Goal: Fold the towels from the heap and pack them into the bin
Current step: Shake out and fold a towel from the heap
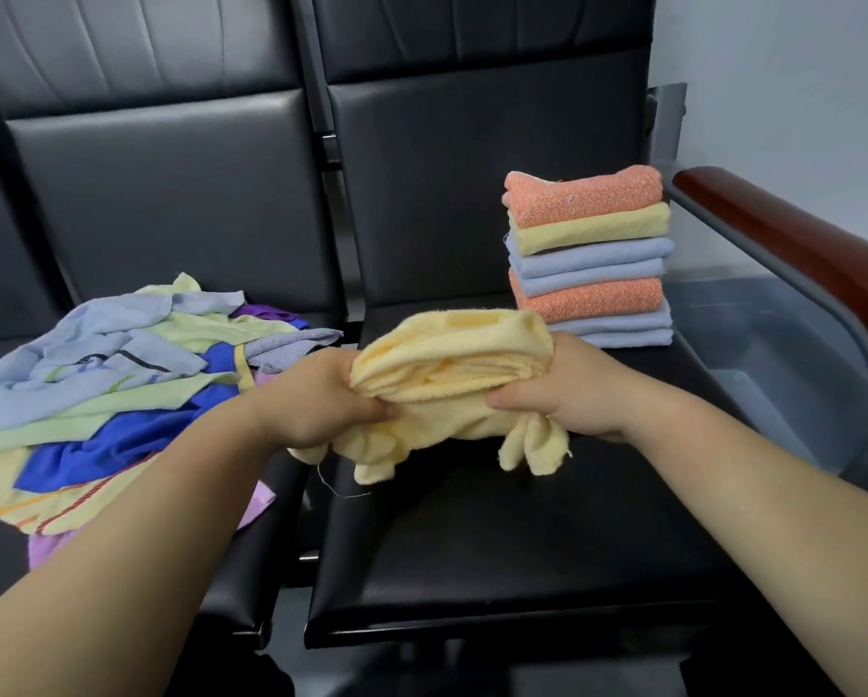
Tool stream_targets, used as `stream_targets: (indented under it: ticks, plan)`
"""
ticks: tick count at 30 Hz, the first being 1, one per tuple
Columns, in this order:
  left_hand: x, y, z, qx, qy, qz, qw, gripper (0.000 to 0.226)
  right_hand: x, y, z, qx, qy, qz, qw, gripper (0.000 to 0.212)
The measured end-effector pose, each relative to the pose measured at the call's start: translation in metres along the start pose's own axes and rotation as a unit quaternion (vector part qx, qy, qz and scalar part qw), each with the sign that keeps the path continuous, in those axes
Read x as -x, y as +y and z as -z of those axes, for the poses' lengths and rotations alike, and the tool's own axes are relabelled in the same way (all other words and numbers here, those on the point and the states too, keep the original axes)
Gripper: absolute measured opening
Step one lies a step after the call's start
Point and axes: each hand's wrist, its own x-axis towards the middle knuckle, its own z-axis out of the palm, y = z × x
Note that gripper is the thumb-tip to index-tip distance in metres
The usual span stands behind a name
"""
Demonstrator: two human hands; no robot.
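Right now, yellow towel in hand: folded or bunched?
Bunched, not neatly folded. The yellow towel is gathered in loose layers between the left hand and right hand, corners dangling below.

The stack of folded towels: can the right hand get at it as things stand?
Probably not yet: the right hand grips the yellow towel, as does the left hand. Nothing stands between it and the stack on the seat, so once freed it likely could.
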Motion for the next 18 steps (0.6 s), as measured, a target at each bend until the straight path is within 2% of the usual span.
stream_targets:
  ticks: [2,4,7,9,12,15,18]
  plan:
    - [0.006,0.001,0.005,0.164,0.013,-0.007,0.986,0.010,0.001,0.000,-0.002,-0.006,-0.025,-0.005,1.000,0.043]
    - [0.009,0.003,0.010,0.268,0.033,-0.035,0.962,0.023,0.002,0.000,0.000,0.080,-0.052,-0.014,0.995,0.045]
    - [0.012,0.012,0.008,0.309,0.044,-0.063,0.948,0.030,0.006,-0.003,0.000,0.214,-0.050,-0.034,0.975,0.028]
    - [0.014,0.016,0.008,0.232,0.039,-0.073,0.969,0.032,0.008,-0.003,0.001,0.250,-0.032,-0.043,0.967,0.026]
    - [0.014,0.017,0.016,0.002,0.018,-0.059,0.998,0.038,0.006,-0.014,0.009,0.298,-0.025,-0.045,0.953,0.026]
    - [0.003,0.019,0.034,-0.163,0.019,-0.008,0.986,0.038,0.000,-0.043,0.015,0.347,-0.022,-0.040,0.937,0.026]
    - [-0.012,0.031,0.061,-0.264,0.053,0.006,0.963,0.033,-0.009,-0.078,0.029,0.368,0.001,-0.034,0.929,0.026]
